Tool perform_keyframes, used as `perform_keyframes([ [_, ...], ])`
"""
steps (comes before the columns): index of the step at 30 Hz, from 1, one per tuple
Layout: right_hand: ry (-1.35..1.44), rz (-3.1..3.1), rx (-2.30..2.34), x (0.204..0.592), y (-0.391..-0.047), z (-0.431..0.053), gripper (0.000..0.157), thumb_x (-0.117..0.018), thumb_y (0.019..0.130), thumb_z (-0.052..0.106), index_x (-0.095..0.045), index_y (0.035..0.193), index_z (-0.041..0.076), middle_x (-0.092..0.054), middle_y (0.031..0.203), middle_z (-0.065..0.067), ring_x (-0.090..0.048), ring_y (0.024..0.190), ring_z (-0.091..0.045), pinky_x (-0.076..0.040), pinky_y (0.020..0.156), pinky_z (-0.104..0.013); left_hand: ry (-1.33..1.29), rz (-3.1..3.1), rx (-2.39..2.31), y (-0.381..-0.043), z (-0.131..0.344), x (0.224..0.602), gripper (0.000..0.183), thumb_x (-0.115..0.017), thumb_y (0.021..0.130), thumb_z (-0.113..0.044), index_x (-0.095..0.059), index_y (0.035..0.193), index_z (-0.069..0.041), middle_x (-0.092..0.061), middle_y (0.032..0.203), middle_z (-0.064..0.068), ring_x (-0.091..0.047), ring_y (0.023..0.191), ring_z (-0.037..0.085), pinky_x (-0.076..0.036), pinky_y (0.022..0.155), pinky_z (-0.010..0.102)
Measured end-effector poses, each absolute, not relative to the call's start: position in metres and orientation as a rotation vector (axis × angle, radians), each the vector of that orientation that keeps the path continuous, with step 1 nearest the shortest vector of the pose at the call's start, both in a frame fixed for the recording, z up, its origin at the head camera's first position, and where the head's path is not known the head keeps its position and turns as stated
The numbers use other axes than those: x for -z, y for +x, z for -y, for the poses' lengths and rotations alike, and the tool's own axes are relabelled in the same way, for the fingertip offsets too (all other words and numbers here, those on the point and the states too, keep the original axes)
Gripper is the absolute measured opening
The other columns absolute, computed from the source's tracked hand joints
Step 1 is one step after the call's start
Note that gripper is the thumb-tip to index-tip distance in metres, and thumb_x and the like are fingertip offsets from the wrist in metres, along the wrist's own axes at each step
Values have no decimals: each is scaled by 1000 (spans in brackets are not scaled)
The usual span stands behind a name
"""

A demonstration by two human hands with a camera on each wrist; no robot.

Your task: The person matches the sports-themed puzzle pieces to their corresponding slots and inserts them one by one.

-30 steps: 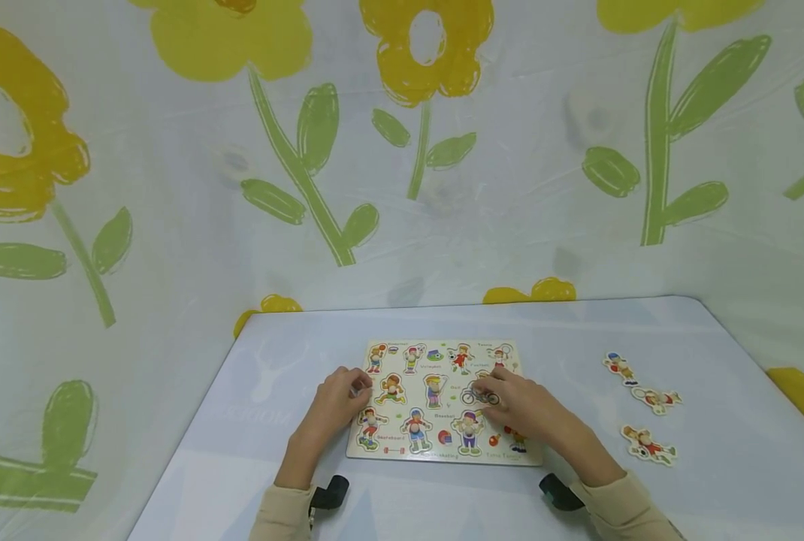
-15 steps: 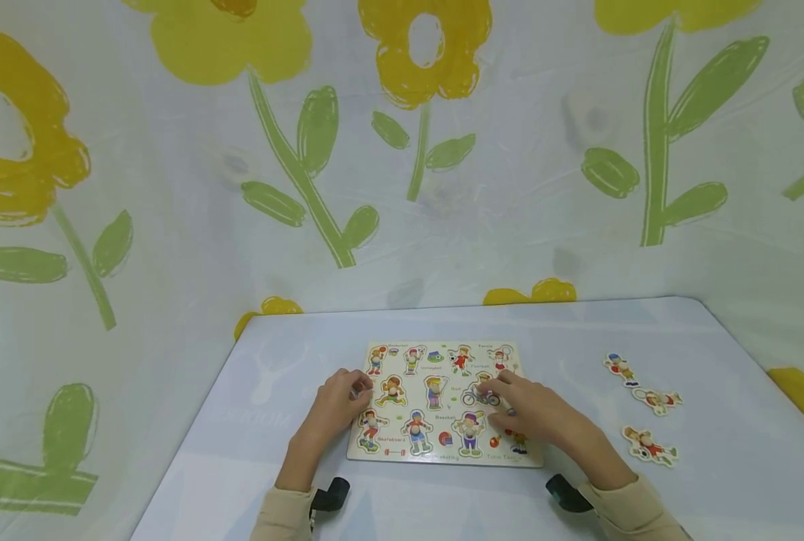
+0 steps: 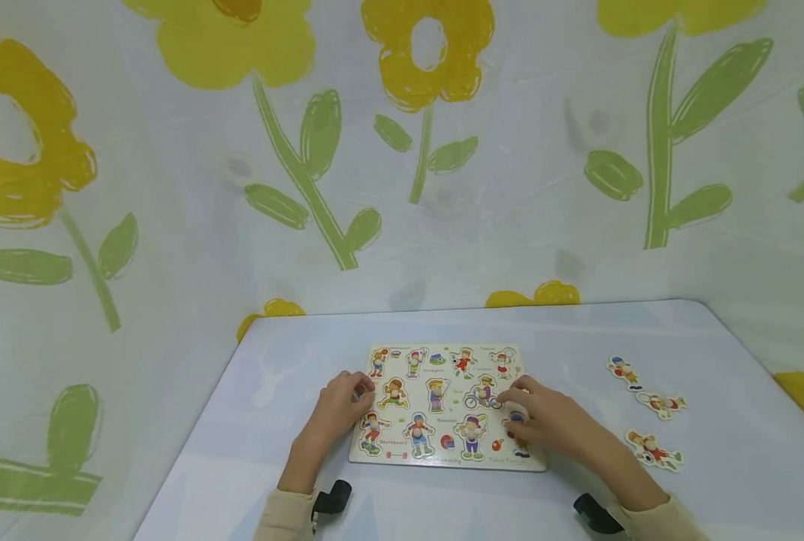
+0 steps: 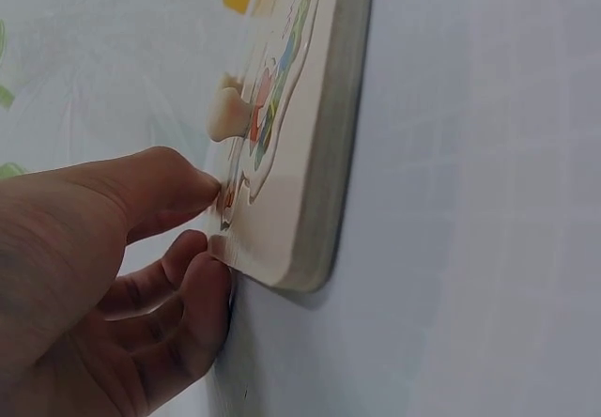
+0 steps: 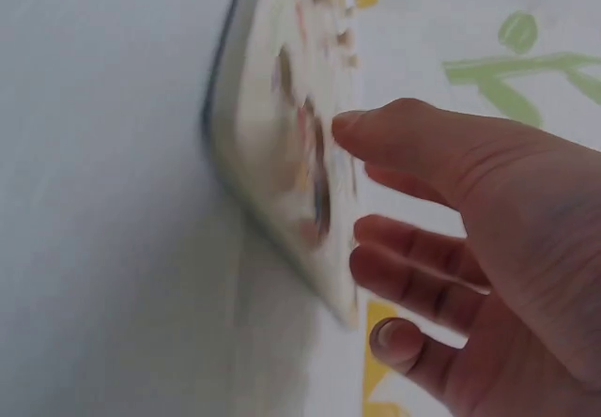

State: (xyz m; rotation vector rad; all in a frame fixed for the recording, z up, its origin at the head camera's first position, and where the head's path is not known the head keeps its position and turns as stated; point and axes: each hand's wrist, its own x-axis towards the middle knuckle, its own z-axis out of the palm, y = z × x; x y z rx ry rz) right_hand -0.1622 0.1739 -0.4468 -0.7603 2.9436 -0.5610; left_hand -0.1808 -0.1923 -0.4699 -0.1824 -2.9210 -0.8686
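A cream wooden peg puzzle board (image 3: 418, 394) with sports figures lies flat on the table. My left hand (image 3: 340, 406) grips its left edge. In the left wrist view the thumb (image 4: 178, 187) lies on the top face and curled fingers sit at the side, near a knobbed skateboarder piece (image 4: 268, 107). My right hand (image 3: 554, 421) hovers over the board's right side, fingers loosely bent and holding nothing. Just left of its fingertips sits the cyclist piece (image 3: 483, 393). A lower-right figure recess (image 5: 315, 173), blurred in the right wrist view, is partly hidden by that hand in the head view.
Right of the board lie three loose pieces: a blue-capped figure (image 3: 624, 373), a racket player (image 3: 662, 404) and a soccer player (image 3: 654, 449). The pale table (image 3: 294, 346) meets a flower-printed cloth wall (image 3: 503, 225) at the back.
My right hand has drawn back from the cyclist piece, moving right and toward me, and its fingers have come off the piece. The left hand stays at the board's edge.
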Motion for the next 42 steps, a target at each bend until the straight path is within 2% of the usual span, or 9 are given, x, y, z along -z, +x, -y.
perform_keyframes([
  [9, -726, -3051, 504, 454, -145, -231, 27, -81, 77, 32, -70, 102, 31, -60, 102, 16, -48, 76, 3, -48, 66, -19, -165, 2931, 868, -179, 193, 471, 8, -70, 87, -17, -67, 94, -14, -60, 86, 0, -51, 72, 11, -43, 65, 24],
  [16, -623, -3064, 516, 452, -131, -273, 26, -82, 76, 28, -70, 99, 33, -58, 91, 20, -43, 71, 5, -42, 60, -18, -167, 2927, 852, -180, 193, 473, 8, -69, 88, -16, -67, 94, -13, -59, 85, 0, -50, 71, 10, -43, 64, 23],
  [27, -754, -3173, 489, 454, -122, -323, 29, -83, 72, 17, -69, 92, 33, -55, 87, 23, -41, 69, 11, -41, 58, -19, -165, 2919, 821, -180, 193, 473, 8, -68, 88, -18, -67, 95, -13, -59, 85, 0, -50, 70, 10, -42, 64, 24],
  [30, -745, -3158, 479, 455, -122, -330, 29, -83, 72, 18, -68, 89, 36, -54, 85, 24, -52, 74, 5, -41, 58, -19, -167, 2913, 815, -180, 193, 473, 8, -68, 88, -18, -66, 94, -13, -58, 84, 0, -50, 70, 10, -42, 63, 24],
  [32, -742, -3174, 462, 456, -121, -333, 32, -84, 70, 17, -67, 87, 38, -54, 84, 27, -65, 85, -8, -41, 59, -19, -169, 2910, 814, -180, 193, 472, 8, -68, 88, -18, -66, 94, -13, -58, 84, 0, -50, 70, 10, -42, 63, 24],
  [33, -740, -3180, 440, 457, -121, -335, 33, -84, 70, 17, -67, 87, 39, -55, 83, 29, -67, 91, -16, -43, 61, -20, -171, 2909, 814, -180, 193, 472, 8, -68, 88, -18, -66, 94, -13, -58, 84, 0, -50, 70, 10, -42, 63, 24],
  [35, -738, -3189, 433, 458, -120, -337, 32, -84, 69, 16, -68, 85, 39, -54, 82, 30, -67, 91, -17, -42, 61, -20, -173, 2907, 813, -180, 193, 472, 8, -68, 88, -18, -66, 94, -13, -58, 84, 0, -50, 70, 11, -42, 63, 24],
  [39, -774, -3205, 478, 459, -120, -342, 31, -85, 67, 14, -69, 84, 34, -53, 80, 28, -50, 73, 6, -40, 57, -19, -176, 2907, 818, -180, 192, 473, 8, -68, 88, -17, -66, 94, -13, -58, 84, 0, -50, 70, 11, -42, 63, 24],
  [42, -806, -3203, 513, 460, -118, -343, 30, -84, 67, 12, -68, 83, 32, -53, 78, 28, -41, 69, 12, -37, 55, -18, -175, 2909, 823, -181, 191, 472, 8, -68, 88, -17, -66, 94, -13, -58, 84, 0, -50, 70, 11, -42, 63, 24],
])
